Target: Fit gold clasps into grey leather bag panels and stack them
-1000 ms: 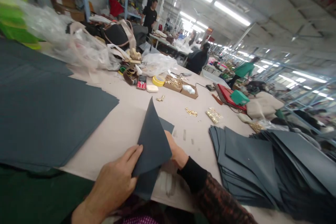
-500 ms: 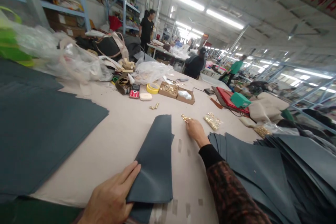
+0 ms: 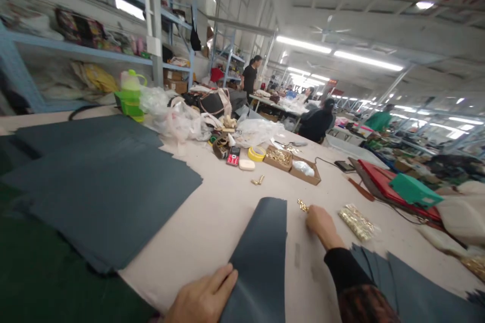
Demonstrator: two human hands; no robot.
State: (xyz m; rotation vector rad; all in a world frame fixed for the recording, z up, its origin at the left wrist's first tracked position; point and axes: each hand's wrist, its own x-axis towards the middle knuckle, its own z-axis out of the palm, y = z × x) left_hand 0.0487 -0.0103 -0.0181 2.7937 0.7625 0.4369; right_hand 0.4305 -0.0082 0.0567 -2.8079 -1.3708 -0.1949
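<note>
Pressing left hand (image 3: 204,295): fingers together, laid on the eight o'clock edge of the folded sheet (image 3: 263,257); the thumb is hidden, so whether they grip I cannot tell.
Folded sheet: dark blue-grey, lying on the pale table (image 3: 182,242); clock centre for the rest.
Right hand (image 3: 322,224): at two o'clock, fingers bent down onto gold pieces (image 3: 302,205); whether they pinch any I cannot tell.
Gold pieces: small cluster, one o'clock.
Clear packet (image 3: 358,222): gold bits inside, two o'clock, farther out than the right hand.
Large sheet stack (image 3: 109,192): ten o'clock.
Second sheet stack (image 3: 424,282): three o'clock.
</note>
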